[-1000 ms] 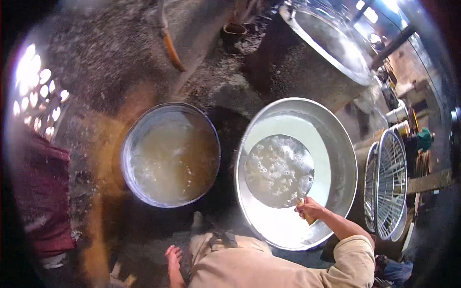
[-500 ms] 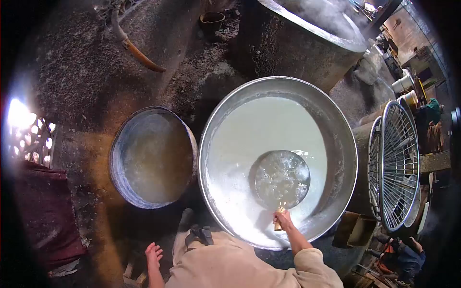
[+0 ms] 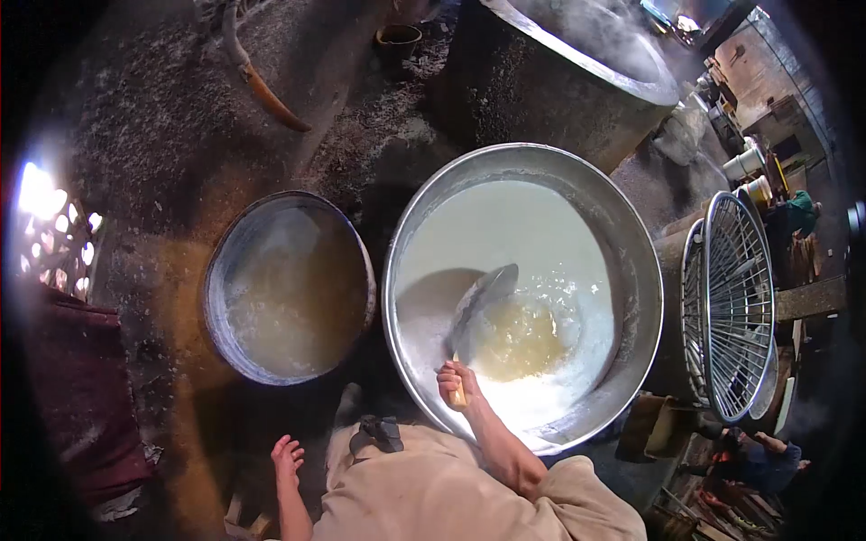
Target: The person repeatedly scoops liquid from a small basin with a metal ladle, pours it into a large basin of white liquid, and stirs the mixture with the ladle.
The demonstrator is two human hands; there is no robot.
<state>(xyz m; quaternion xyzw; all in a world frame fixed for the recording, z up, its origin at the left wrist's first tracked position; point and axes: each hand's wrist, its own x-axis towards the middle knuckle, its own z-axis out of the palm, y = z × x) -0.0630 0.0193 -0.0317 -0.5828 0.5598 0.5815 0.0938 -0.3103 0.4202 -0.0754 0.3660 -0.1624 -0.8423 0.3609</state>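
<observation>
My right hand (image 3: 458,382) is closed round the short wooden handle of a wide round ladle (image 3: 484,298). Its bowl is tipped on edge over the large metal basin (image 3: 410,352), which holds white milky liquid (image 3: 492,221). Just right of the bowl, a yellowish, bubbling patch (image 3: 523,338) spreads on the white surface. My left hand (image 3: 287,458) hangs in the air at lower left, fingers apart and slightly curled, holding nothing. Nearest to it is the smaller round tub (image 3: 221,316) of cloudy, yellowish liquid, standing left of the basin.
A big steaming vat (image 3: 550,99) stands behind the basin. Wire racks (image 3: 740,307) lean upright at the right. Another person (image 3: 758,460) is at lower right. A dark red cloth (image 3: 77,388) hangs at left, and a curved pipe (image 3: 262,86) lies at upper left.
The ladle has swung left and turned from lying level, full of liquid, to standing on edge. The yellowish patch now shows in the basin. My left hand has barely moved.
</observation>
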